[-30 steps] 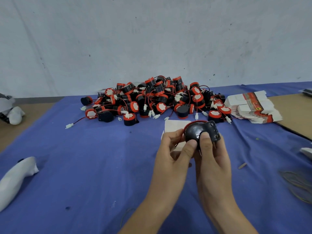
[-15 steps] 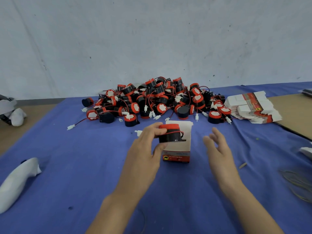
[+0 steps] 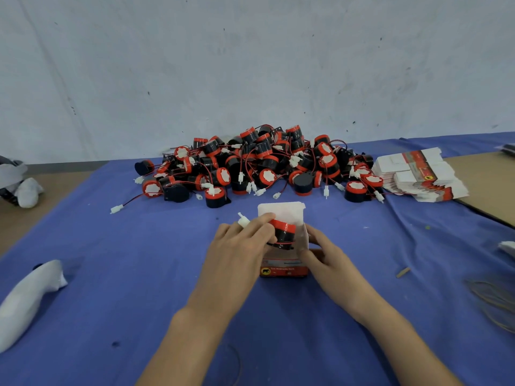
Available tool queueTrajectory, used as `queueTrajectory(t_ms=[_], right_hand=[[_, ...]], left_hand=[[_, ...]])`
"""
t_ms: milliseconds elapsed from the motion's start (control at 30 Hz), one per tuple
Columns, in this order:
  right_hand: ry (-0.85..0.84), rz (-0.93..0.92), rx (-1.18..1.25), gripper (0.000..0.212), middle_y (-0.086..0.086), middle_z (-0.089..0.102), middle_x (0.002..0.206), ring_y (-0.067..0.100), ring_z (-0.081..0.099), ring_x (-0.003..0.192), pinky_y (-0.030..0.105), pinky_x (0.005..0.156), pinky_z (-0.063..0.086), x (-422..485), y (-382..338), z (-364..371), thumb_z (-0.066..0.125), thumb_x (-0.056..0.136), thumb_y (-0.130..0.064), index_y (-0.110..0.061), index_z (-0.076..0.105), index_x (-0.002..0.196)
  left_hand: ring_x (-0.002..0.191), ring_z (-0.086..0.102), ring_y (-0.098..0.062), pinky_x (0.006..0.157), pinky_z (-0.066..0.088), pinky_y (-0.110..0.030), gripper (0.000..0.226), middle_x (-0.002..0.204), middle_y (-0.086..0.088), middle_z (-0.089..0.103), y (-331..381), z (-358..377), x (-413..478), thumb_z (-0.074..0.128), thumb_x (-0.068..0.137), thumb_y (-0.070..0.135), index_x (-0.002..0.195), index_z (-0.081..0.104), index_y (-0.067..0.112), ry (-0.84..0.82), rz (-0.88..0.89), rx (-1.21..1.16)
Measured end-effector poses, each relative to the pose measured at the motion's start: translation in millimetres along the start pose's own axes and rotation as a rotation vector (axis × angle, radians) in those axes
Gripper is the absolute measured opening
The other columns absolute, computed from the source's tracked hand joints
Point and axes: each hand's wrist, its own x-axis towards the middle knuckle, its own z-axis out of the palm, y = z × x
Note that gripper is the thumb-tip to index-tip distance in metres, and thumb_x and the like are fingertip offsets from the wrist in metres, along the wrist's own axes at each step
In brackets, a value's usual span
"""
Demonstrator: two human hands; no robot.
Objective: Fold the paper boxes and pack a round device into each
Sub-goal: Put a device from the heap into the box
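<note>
The left hand (image 3: 239, 246) grips a round device (image 3: 284, 232), black with a red cap, at the open top of a box (image 3: 281, 270) standing on the blue bench (image 3: 139, 274). It seems partly inside. The right hand (image 3: 320, 254) pinches the box's side. Behind lie a pile of devices (image 3: 259, 162) and, to its right, flat boxes (image 3: 418, 174).

On the red band at the front of the paper box (image 3: 284, 271) I see a small yellow round sign (image 3: 265, 271) with a black animal figure. Beside it runs one line of dark print, too blurred for me to read. The stack of flat boxes (image 3: 420, 174) shows a similar yellow mark, and I cannot read any words there either.
</note>
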Motion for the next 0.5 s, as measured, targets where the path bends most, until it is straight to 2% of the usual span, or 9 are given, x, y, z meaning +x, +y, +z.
queueTrajectory(t_ms=[133, 200, 300, 433, 500], right_hand=[[0.004, 0.026, 0.019, 0.032, -0.021, 0.062, 0.123, -0.008, 0.063, 0.103, 0.007, 0.077, 0.048, -5, 1, 0, 0.049, 0.102, -0.042, -0.045, 0.047, 0.134], [-0.002, 0.032, 0.030, 0.029, -0.021, 0.062, 0.121, -0.007, 0.063, 0.103, 0.006, 0.078, 0.047, -6, 2, -1, 0.050, 0.104, -0.031, -0.047, 0.048, 0.129], [-0.002, 0.037, 0.042, 0.038, -0.022, 0.062, 0.119, -0.005, 0.063, 0.104, 0.008, 0.081, 0.048, -7, 3, 2, 0.048, 0.104, -0.016, -0.048, 0.048, 0.124], [0.030, 0.036, 0.086, 0.035, -0.026, 0.063, 0.116, -0.007, 0.062, 0.103, 0.008, 0.078, 0.049, -6, 6, 11, 0.046, 0.104, -0.016, -0.045, 0.049, 0.125], [0.080, 0.043, 0.131, 0.029, -0.024, 0.064, 0.113, -0.007, 0.063, 0.100, 0.010, 0.075, 0.050, -4, 6, 16, 0.048, 0.104, -0.023, -0.047, 0.049, 0.120]], left_hand=[[0.080, 0.063, -0.024, 0.077, 0.052, -0.039, 0.029, 0.128, 0.007, 0.067, -1, -1, -2, 0.081, 0.074, 0.003, 0.078, 0.059, 0.021, -0.091, 0.026, 0.032], [0.099, 0.066, -0.026, 0.089, 0.049, -0.040, 0.022, 0.132, 0.009, 0.064, -3, -2, -3, 0.079, 0.080, 0.008, 0.083, 0.062, 0.023, -0.149, 0.016, 0.002], [0.133, 0.047, -0.024, 0.106, 0.031, -0.032, 0.009, 0.147, 0.016, 0.049, -13, -1, -6, 0.060, 0.098, 0.022, 0.101, 0.065, 0.029, -0.260, -0.026, -0.060], [0.145, 0.027, -0.020, 0.112, 0.024, -0.030, 0.029, 0.155, 0.017, 0.033, -20, 4, -9, 0.040, 0.106, 0.036, 0.123, 0.062, 0.033, -0.397, -0.039, 0.021], [0.146, 0.021, -0.019, 0.114, 0.023, -0.032, 0.033, 0.155, 0.017, 0.030, -19, 5, -12, 0.033, 0.106, 0.038, 0.122, 0.061, 0.031, -0.414, -0.057, 0.002]])
